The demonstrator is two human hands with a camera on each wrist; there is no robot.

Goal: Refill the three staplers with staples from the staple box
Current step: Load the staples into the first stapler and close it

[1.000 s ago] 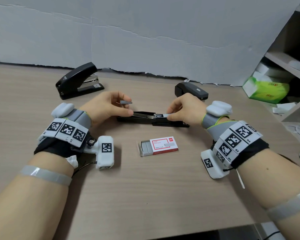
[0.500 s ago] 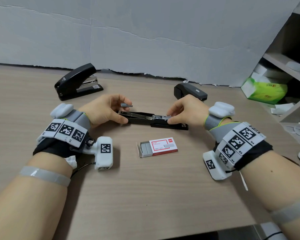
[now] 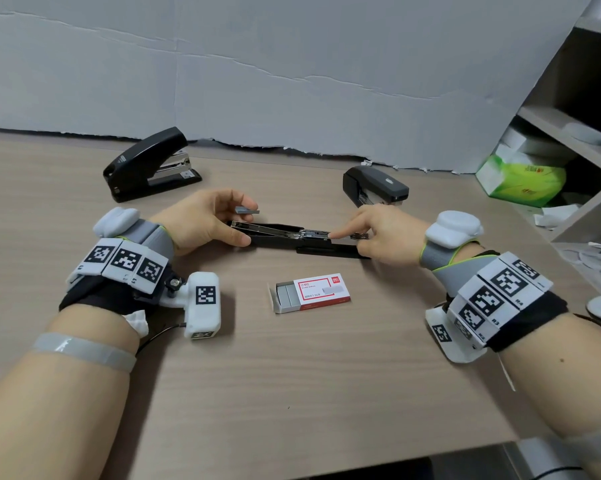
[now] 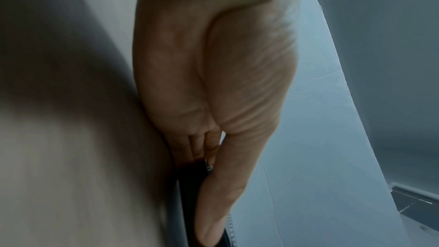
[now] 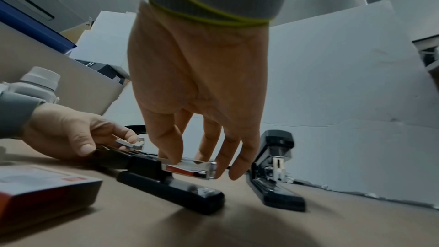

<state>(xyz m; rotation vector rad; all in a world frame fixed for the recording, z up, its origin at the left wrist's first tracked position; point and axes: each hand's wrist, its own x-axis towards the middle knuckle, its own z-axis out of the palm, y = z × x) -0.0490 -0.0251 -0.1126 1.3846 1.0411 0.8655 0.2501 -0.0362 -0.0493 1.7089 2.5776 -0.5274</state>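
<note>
An opened black stapler (image 3: 278,233) (image 5: 171,185) lies flat on the table's middle, its metal magazine exposed. My left hand (image 3: 247,223) (image 5: 106,142) (image 4: 213,147) pinches a short staple strip (image 3: 247,211) (image 5: 130,143) just above the stapler's left end, with the thumb pressed on the stapler's black body. My right hand (image 3: 347,240) (image 5: 202,161) pinches the magazine's right end, thumb on top and fingers behind. The red and white staple box (image 3: 321,292) (image 5: 42,185) lies open in front, with grey staples showing at its left.
One closed black stapler (image 3: 150,164) stands at the back left and another (image 3: 375,183) (image 5: 273,157) just behind my right hand. A shelf unit with a green tissue pack (image 3: 520,178) borders the table on the right. A grey panel runs along the back.
My right fingers have shifted a little along the magazine and the stapler has settled slightly. The left hand keeps the staple strip in the same place.
</note>
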